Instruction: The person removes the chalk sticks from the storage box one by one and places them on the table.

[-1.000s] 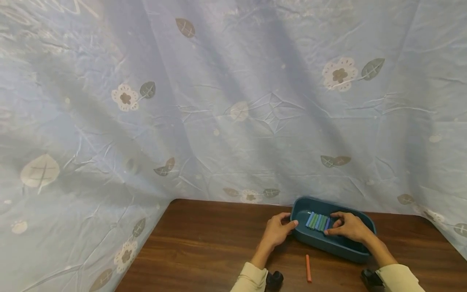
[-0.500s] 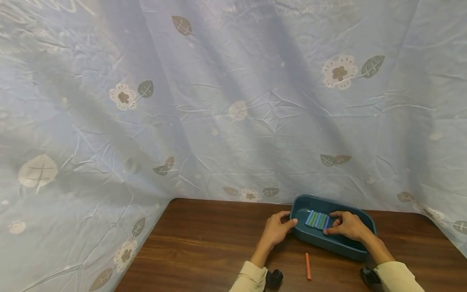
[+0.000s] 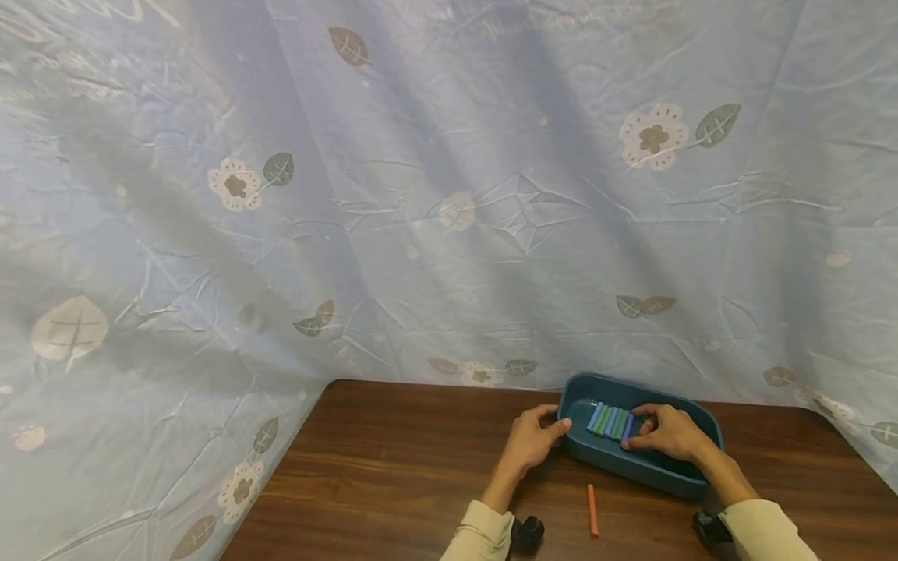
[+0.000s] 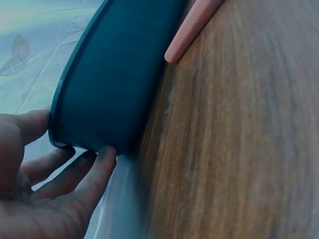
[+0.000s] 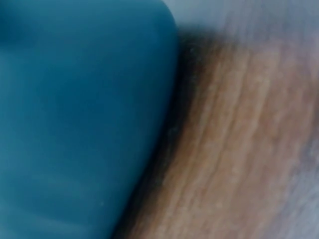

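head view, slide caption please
Left hand touching a blue tray, right hand at the sticks inside, orange stick on the table.

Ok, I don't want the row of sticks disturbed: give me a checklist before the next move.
1. Left hand on the tray's left end: ok.
2. Row of sticks lying side by side: ok.
3. Right hand at the row's right-end stick: ok.
4. Firmness of its hold: cannot tell from these views.
5. All sticks in the tray: not ok; the orange stick lies on the table.
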`<state>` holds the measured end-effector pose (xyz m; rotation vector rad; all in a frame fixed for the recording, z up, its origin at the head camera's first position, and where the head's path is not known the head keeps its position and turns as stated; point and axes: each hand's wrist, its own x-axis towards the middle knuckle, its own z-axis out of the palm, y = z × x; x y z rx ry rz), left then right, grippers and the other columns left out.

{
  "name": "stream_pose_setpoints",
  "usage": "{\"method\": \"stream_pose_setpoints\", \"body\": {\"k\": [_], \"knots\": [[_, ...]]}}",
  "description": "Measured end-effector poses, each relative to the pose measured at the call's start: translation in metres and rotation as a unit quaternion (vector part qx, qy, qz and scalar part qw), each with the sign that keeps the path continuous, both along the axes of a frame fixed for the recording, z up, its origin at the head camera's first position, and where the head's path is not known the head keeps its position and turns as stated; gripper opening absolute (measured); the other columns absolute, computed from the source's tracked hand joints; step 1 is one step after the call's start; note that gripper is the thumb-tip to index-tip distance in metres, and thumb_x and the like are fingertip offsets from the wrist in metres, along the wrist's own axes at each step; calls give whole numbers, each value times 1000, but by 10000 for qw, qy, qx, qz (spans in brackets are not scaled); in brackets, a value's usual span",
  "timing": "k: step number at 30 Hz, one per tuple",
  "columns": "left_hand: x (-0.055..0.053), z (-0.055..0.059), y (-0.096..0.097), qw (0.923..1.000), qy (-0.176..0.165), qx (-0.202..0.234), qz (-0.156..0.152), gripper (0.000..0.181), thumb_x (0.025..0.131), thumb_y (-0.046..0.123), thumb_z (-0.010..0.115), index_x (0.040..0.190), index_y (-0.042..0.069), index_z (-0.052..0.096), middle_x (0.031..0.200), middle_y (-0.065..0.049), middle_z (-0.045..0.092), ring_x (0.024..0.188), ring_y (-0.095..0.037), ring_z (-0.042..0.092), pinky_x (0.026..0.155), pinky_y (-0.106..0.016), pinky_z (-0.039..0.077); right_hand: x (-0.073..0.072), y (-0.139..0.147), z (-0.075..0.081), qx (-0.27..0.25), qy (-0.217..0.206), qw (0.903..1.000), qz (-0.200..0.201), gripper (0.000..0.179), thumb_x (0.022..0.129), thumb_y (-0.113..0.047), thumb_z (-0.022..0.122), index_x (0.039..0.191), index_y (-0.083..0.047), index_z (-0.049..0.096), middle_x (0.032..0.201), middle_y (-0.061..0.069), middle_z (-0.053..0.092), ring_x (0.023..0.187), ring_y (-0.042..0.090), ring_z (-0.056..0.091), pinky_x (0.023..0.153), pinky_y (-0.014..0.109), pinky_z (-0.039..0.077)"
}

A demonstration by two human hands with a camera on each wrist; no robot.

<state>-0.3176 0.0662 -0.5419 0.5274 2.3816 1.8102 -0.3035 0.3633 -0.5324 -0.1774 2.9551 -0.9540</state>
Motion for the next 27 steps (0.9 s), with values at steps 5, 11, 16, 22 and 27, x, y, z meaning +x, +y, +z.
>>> {"method": "stream_pose_setpoints", "body": {"k": [5, 11, 16, 22, 27], "knots": [[-1, -1, 0, 10000, 32, 3, 15, 44, 101, 24, 77, 137, -1, 69, 111, -14, 81, 87, -27, 82, 75, -30, 67, 1, -1, 4, 0, 5, 10000, 33, 87, 81, -42, 94, 138, 14, 60, 86, 0, 70, 78, 16, 60, 68, 28, 49], [0, -3, -1, 10000, -11, 36, -35, 45, 102, 25, 76, 139, 0, 68, 114, -14, 80, 93, -26, 82, 78, -31, 68, 4, 0, 10, 87, 13, 10000, 46, 86, 83, -44, 93, 140, 11, 60, 89, 0, 69, 78, 14, 59, 69, 29, 50], [0, -3, -1, 10000, -37, 37, -45, 46, 102, 25, 76, 140, 0, 68, 117, -15, 79, 94, -27, 82, 78, -31, 68, 7, 0, 18, 3, 115, 9999, 98, 86, 84, -44, 92, 143, 9, 59, 92, 0, 70, 78, 12, 60, 67, 27, 51], [-2, 0, -1, 9999, -78, 62, -42, 47, 103, 27, 76, 141, 1, 67, 119, -15, 79, 95, -28, 81, 81, -33, 68, 9, -10, 32, -227, 413, 9983, 340, 86, 85, -42, 92, 145, 9, 58, 93, -1, 71, 78, 9, 61, 67, 24, 52], [1, 1, 0, 9999, -122, 46, -51, 48, 103, 27, 75, 142, 0, 66, 119, -16, 79, 95, -30, 82, 82, -34, 68, 16, -21, 43, -406, 481, 9965, 542, 84, 86, -39, 91, 146, 10, 57, 94, 0, 71, 77, 7, 60, 67, 24, 53]]}}
